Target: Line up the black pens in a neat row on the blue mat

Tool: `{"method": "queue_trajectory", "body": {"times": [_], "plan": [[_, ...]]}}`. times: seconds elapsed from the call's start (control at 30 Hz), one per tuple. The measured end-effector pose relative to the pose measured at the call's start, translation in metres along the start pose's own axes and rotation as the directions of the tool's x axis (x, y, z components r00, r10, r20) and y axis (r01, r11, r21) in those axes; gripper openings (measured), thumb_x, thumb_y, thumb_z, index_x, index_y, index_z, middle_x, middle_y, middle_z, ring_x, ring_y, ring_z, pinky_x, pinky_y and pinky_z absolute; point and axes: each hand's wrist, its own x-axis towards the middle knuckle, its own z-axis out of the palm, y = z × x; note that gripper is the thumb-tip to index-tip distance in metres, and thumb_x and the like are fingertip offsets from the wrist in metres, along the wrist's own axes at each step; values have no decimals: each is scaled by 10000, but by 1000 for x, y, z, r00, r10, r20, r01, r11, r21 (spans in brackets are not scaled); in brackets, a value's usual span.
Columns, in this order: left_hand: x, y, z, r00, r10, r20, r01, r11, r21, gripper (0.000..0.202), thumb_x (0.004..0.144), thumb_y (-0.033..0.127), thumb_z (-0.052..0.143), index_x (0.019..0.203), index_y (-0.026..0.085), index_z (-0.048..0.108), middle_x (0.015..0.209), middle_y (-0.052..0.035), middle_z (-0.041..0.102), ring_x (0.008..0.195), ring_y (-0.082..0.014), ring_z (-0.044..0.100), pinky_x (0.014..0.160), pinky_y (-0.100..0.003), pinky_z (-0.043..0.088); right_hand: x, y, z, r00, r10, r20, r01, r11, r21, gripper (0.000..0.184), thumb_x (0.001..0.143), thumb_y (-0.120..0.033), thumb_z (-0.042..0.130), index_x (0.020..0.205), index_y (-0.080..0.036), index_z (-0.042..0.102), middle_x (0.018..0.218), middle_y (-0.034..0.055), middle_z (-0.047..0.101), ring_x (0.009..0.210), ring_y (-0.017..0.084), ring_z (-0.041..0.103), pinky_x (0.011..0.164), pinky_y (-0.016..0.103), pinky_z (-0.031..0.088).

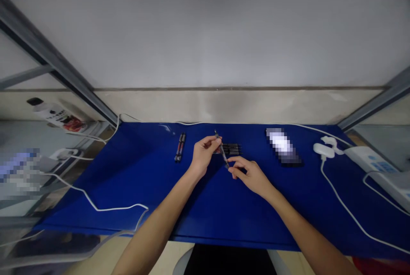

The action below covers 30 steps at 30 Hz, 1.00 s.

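Observation:
A slim dark pen [223, 153] is held slanted above the blue table [243, 223]. My left hand [203, 151] grips it near its upper end, thumb and fingers closed round the barrel. At the lower end, the thumb and fingertips of my right hand [248, 173] pinch the tip. Partly hidden behind the held pen lies a row of several dark pens [233, 149], pointing sideways. To the left of my left hand, two more pens [180, 147] lie side by side on the table.
Right of my hands lies a phone [283, 147] with a blurred screen. Beyond it are a white charger [324, 150] with its cable and a white power strip [374, 168]. White cable [118, 209] crosses the table's left part. A bottle [59, 115] stands far left.

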Motion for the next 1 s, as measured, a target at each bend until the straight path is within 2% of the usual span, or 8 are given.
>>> {"method": "queue_trajectory", "body": {"times": [0.07,0.13,0.2,0.27,0.37,0.67,0.87,1.0], "plan": [[10,8,-16,999,28,-46,-24,996,87,382,711,448,760,925,134,725,768,-51,694,614,-113,572,628,-254,474,-1,-1,-2,1000,-5,-13,5,1000,-1,269,909,-419,573,1119,-264,634,684,-10,670,645,166,641,592,271,469],[22,15,-40,995,93,-47,-77,960,268,376,728,469,738,901,135,738,732,-44,687,622,-126,575,646,-263,473,-1,-1,-4,999,-15,-37,15,1000,-3,272,919,-420,556,1132,-270,637,689,-4,668,651,169,642,580,270,468],[32,20,-66,988,155,-27,-121,859,497,368,745,482,714,901,152,754,732,-36,695,653,-146,598,664,-268,464,-1,-1,-6,998,-29,-57,29,1000,-6,270,923,-413,551,1139,-278,639,688,-1,665,647,173,636,559,271,458],[40,22,-88,978,195,-66,-96,716,692,361,760,492,693,881,160,761,715,-32,698,659,-161,609,644,-266,441,-2,0,-7,997,-46,-61,45,999,-10,265,920,-406,557,1139,-287,646,688,1,666,637,176,628,530,269,439],[45,21,-107,973,207,-104,-38,584,811,352,754,478,700,892,160,761,749,-45,722,700,-188,647,652,-269,443,-2,0,-8,997,-62,-39,61,998,-34,266,918,-406,563,1142,-295,652,698,-1,666,593,164,600,499,263,409],[46,16,-111,950,255,-178,41,465,884,292,794,447,665,901,194,763,837,-69,747,790,-225,686,722,-297,456,-2,-2,-8,999,-33,-22,31,995,-97,270,936,-435,528,1134,-291,645,701,-3,654,598,165,591,543,276,416],[44,17,-113,959,187,-213,105,465,879,274,794,437,667,898,200,760,869,-65,755,854,-235,694,728,-287,452,-2,-3,-8,1000,12,-22,-14,991,-135,294,942,-461,504,1104,-268,656,718,5,665,600,161,595,557,276,434],[43,18,-113,961,195,-196,104,402,910,251,799,420,662,885,205,757,845,-44,754,820,-205,692,706,-260,452,-2,-4,-9,1000,15,-22,-19,987,-159,297,947,-451,492,1092,-252,658,736,5,676,594,146,589,560,264,433]]}}
